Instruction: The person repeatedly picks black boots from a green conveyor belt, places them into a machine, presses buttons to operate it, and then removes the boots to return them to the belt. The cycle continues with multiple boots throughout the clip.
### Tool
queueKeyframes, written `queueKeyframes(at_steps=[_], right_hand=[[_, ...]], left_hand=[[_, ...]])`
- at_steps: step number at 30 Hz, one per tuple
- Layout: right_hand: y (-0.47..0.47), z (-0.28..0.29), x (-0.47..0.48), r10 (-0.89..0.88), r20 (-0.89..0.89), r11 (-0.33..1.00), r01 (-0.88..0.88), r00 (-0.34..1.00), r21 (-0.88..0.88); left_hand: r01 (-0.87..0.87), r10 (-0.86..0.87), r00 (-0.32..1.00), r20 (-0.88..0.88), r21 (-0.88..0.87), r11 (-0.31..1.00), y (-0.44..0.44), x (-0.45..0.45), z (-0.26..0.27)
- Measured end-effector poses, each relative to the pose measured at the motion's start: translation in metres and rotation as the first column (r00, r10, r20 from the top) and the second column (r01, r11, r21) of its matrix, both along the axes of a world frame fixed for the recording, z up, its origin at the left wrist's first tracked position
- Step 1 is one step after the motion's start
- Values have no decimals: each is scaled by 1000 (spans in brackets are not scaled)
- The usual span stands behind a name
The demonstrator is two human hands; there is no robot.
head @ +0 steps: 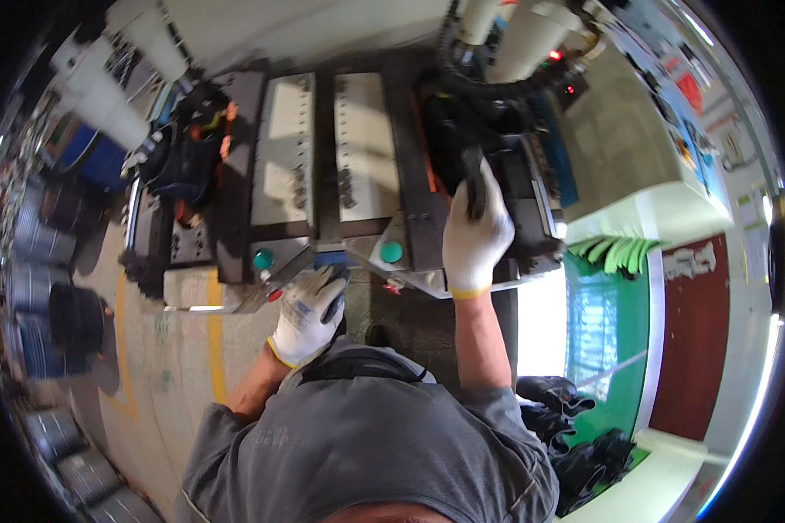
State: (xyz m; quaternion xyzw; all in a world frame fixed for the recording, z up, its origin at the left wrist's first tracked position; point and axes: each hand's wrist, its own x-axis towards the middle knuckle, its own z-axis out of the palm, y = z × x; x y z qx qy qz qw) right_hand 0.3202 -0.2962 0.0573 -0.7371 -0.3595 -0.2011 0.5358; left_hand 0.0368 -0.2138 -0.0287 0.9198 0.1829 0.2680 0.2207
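My right hand (478, 225), in a white knit glove with dark fingertips, reaches to the dark item (448, 131) in the machine's right station. Blur and shadow hide whether the fingers grip it. My left hand (309, 314), gloved alike, is low in front of the machine, near a red knob (275, 295) and right below a green push button (262, 259). Its fingers are partly curled and I cannot tell if they hold anything. A second green button (390, 252) lies between my hands. Black items (183, 153) sit in the left station.
Two pale perforated plates (282, 150) run down the machine's middle. White cylinders (101, 98) lean over the left station, more over the right. Black boots or shoe uppers (579, 464) lie on a green surface at the lower right. Green curved strips (611, 253) stand above it. Grey rolls or containers (55, 435) line the left.
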Motion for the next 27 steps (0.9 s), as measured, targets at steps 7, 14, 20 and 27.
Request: queueKeyframes(at_steps=[7,14,20,27], right_hand=[[-31,-75,-51,415,-76,739,-385,906,-553],[-39,-106,-66,365,113,729,-208,924,-652],[-41,-150,-52,375,303,847,-192,876,-495],[-44,-91,-77,358,447,906,-191,820,-377]], left_hand=[[-359,333,931,147,212,909,53,-44,23],[-407,458,868,-191,253,878,87,-74,-2],[-480,514,857,-43,301,824,83,-73,-30],[-505,507,859,70,268,820,77,-72,-26]])
